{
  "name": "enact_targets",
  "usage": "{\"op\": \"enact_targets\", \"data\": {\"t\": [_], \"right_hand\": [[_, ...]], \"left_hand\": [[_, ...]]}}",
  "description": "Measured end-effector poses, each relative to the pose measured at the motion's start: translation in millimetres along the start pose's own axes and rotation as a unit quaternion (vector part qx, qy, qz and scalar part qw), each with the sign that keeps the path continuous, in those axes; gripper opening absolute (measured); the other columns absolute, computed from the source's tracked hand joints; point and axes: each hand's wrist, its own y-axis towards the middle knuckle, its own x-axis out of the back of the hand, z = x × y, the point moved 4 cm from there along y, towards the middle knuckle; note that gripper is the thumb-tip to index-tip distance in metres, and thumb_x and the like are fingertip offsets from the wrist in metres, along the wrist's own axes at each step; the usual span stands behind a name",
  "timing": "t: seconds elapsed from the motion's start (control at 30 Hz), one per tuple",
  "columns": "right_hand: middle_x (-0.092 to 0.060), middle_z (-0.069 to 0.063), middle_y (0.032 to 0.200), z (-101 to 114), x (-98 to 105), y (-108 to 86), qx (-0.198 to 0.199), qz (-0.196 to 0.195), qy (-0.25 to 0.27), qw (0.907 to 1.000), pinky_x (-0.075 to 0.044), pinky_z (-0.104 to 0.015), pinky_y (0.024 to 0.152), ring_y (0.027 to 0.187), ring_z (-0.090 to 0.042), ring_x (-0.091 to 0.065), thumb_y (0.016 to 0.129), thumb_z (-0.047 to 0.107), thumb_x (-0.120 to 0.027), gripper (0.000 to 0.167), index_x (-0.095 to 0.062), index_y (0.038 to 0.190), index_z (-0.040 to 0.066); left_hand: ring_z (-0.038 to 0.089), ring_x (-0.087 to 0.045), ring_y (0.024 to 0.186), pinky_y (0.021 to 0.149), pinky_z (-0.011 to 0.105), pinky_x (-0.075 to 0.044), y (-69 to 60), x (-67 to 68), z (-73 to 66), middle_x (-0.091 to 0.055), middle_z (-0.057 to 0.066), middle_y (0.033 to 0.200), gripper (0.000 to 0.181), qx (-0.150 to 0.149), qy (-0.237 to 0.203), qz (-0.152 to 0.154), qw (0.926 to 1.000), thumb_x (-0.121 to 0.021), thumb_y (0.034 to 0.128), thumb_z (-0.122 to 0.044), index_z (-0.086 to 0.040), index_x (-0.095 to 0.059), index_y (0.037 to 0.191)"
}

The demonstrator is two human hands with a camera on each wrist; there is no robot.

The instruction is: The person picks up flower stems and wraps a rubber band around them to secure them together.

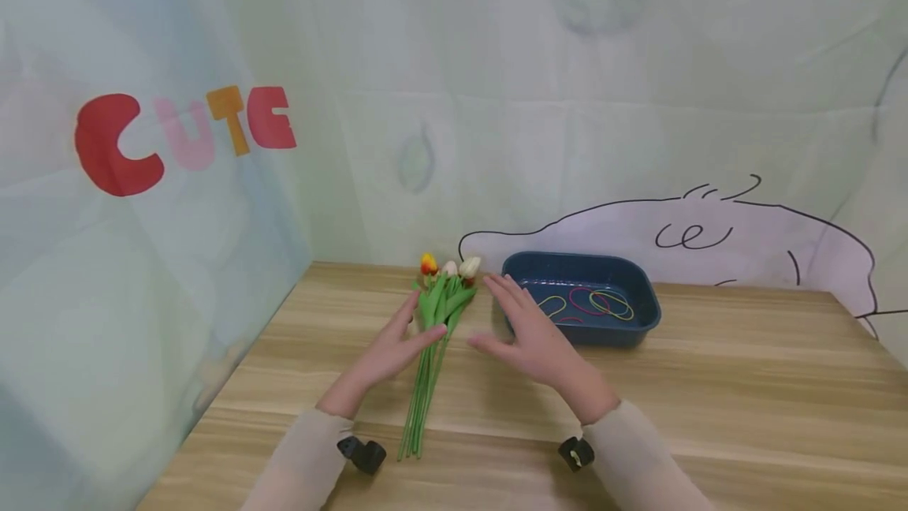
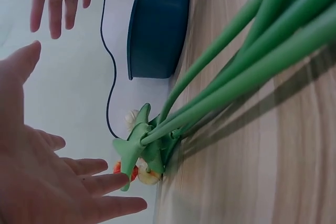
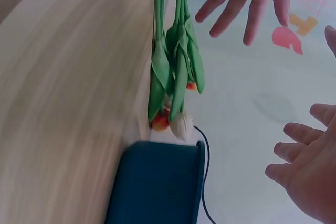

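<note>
A bunch of tulips (image 1: pixel 443 302) with white, pinkish and red-yellow heads and long green stems lies on the wooden table. My left hand (image 1: pixel 390 349) hovers over its left side, fingers straight and spread. To the right of the flowers, my right hand (image 1: pixel 528 333) is held above the table near the blue basin, also with spread fingers. In the left wrist view the left hand (image 2: pixel 63 177) stands apart from the stems (image 2: pixel 236 82). The right wrist view has the right hand (image 3: pixel 310 161) holding nothing, off to the side of the leaves (image 3: pixel 176 72).
The dark blue basin (image 1: pixel 641 326) stands at the back of the table, just right of the flowers. Several red and yellow rubber bands (image 1: pixel 603 303) lie inside it. A printed cloth (image 1: pixel 397 46) hangs behind and to the left of the table.
</note>
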Motion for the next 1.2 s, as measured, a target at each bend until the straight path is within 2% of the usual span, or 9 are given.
{"op": "enact_targets", "data": {"t": [0.13, 0.33, 0.47, 0.7, 1.0, 1.2], "right_hand": [[-0.030, -0.007, 0.156, 2.3, -8.7, 4.5, -0.014, 0.009, 0.015, 0.9997, -0.017, -0.054, 0.119, 0.147, -0.028, -0.018, 0.087, 0.044, -0.068, 0.081, -0.030, 0.151, 0.012], [-0.028, -0.006, 0.157, 5.1, -18.5, 6.1, -0.048, 0.030, 0.036, 0.9977, -0.022, -0.058, 0.116, 0.147, -0.029, -0.017, 0.087, 0.047, -0.067, 0.082, -0.028, 0.152, 0.016], [-0.027, -0.011, 0.157, 4.5, -25.5, 7.7, -0.054, 0.027, 0.047, 0.9971, -0.028, -0.058, 0.113, 0.146, -0.031, -0.020, 0.087, 0.050, -0.067, 0.084, -0.027, 0.152, 0.015], [-0.026, -0.015, 0.156, 3.9, -39.7, 12.1, -0.067, 0.019, 0.079, 0.9945, -0.029, -0.059, 0.113, 0.144, -0.038, -0.022, 0.085, 0.049, -0.069, 0.086, -0.029, 0.151, 0.011], [-0.030, -0.023, 0.152, 1.8, -61.0, 14.5, -0.105, 0.021, 0.120, 0.9869, -0.029, -0.063, 0.111, 0.140, -0.042, -0.029, 0.086, 0.048, -0.068, 0.086, -0.029, 0.151, 0.008], [-0.029, -0.027, 0.152, 0.9, -69.0, 15.4, -0.130, 0.022, 0.166, 0.9773, -0.033, -0.061, 0.109, 0.138, -0.044, -0.031, 0.087, 0.045, -0.068, 0.084, -0.030, 0.150, 0.005]], "left_hand": [[0.045, -0.018, 0.142, 0.110, 0.069, -0.019, 2.8, -2.6, 2.0, -0.008, 0.017, 0.160, 0.087, 0.000, -0.006, -0.008, 0.9999, -0.058, 0.0943, -0.044, -0.012, -0.006, 0.155], [0.050, -0.024, 0.138, 0.106, 0.070, -0.028, 1.0, -3.4, 6.6, -0.014, 0.024, 0.157, 0.088, 0.024, -0.012, -0.026, 0.9993, -0.059, 0.0935, -0.044, -0.011, -0.005, 0.155], [0.051, -0.026, 0.137, 0.103, 0.070, -0.032, 0.0, -3.9, 8.2, -0.015, 0.024, 0.157, 0.090, 0.032, -0.014, -0.031, 0.9989, -0.060, 0.0925, -0.046, -0.012, -0.005, 0.155], [0.053, -0.029, 0.135, 0.100, 0.069, -0.038, 0.1, -4.6, 11.1, -0.018, 0.027, 0.155, 0.092, 0.041, -0.027, -0.034, 0.9982, -0.061, 0.0909, -0.048, -0.011, -0.006, 0.155], [0.053, -0.030, 0.134, 0.102, 0.066, -0.037, -0.6, -6.5, 16.4, -0.021, 0.030, 0.153, 0.094, 0.066, -0.049, -0.032, 0.9961, -0.062, 0.0905, -0.047, -0.010, -0.005, 0.155], [0.053, -0.032, 0.133, 0.103, 0.064, -0.039, 1.5, -8.0, 19.0, -0.023, 0.033, 0.151, 0.091, 0.059, -0.067, -0.026, 0.9957, -0.063, 0.0924, -0.040, -0.006, -0.005, 0.154]]}}
